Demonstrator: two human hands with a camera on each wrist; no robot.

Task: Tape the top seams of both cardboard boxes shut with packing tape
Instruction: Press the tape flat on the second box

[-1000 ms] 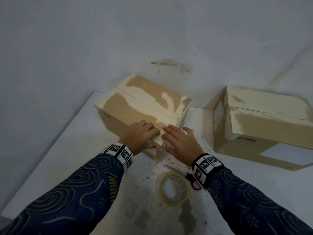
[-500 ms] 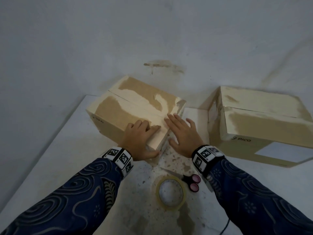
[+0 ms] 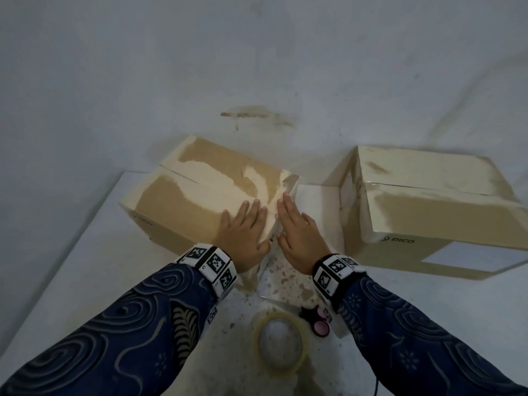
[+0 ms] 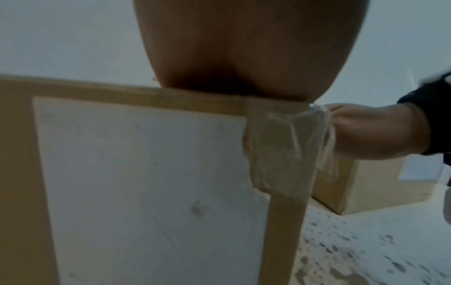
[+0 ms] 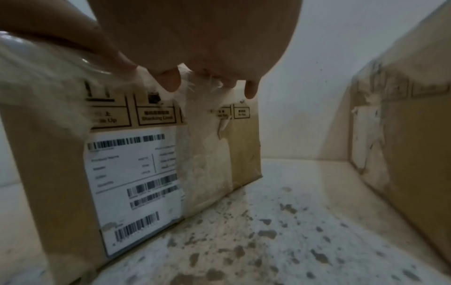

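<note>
The left cardboard box (image 3: 183, 201) stands at an angle on the white table (image 3: 85, 252). My left hand (image 3: 245, 224) lies flat on its top near the right corner, fingers straight. Beside it my right hand (image 3: 297, 230) presses flat along the box's right top edge. In the right wrist view the fingertips (image 5: 171, 81) rest on clear tape (image 5: 207, 154) that runs down the box end beside a barcode label (image 5: 136, 173). In the left wrist view wrinkled tape (image 4: 280, 150) wraps the box corner. The second box (image 3: 428, 212) stands to the right, untouched. The tape roll (image 3: 281, 341) lies flat near me.
Pink-handled scissors (image 3: 317, 321) lie next to the tape roll, partly under my right sleeve. A white wall (image 3: 257, 67) stands close behind both boxes. A stained strip of table (image 5: 268, 231) runs between the two boxes.
Both hands have slid forward along the left box's top, away from me. The left fingers, curled a second ago, are now straight.
</note>
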